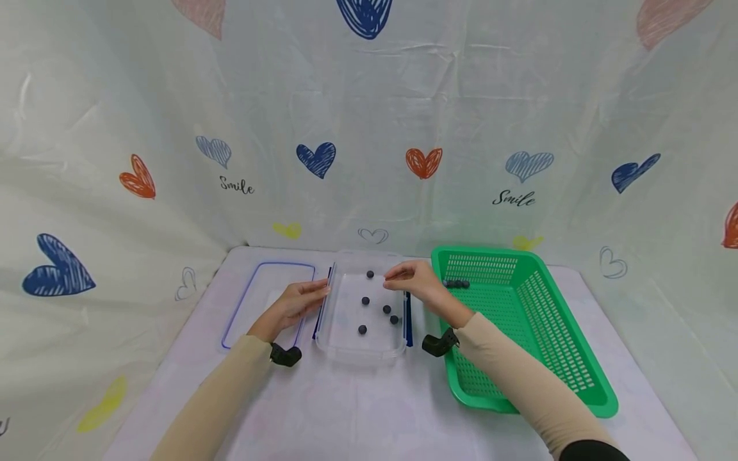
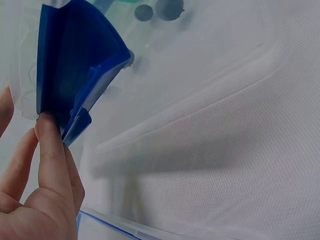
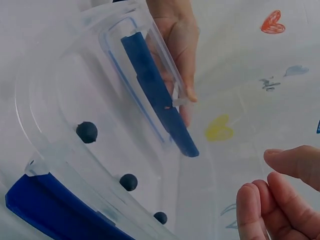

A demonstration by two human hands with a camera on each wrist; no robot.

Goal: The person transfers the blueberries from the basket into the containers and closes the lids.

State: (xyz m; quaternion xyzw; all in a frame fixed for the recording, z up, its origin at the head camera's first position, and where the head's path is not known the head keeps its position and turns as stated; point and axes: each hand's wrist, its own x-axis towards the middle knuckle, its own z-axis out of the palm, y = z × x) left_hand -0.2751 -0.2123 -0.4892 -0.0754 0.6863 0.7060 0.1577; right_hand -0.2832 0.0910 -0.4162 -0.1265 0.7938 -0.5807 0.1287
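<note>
Touching the container's blue clasp [image 2: 70, 75], the left hand [image 1: 294, 304] hides its edge.

Even, bright light from overhead — no hard glare, only soft shadows under my arms on the table [image 1: 369, 410]. Head view bows the backdrop [image 1: 115, 128] at its edges, wide-angle distortion. Wrist cams sit very close — my fingers [image 2: 47, 150] & the blue clip [image 2: 75, 65] look soft, slightly blurred.
</note>
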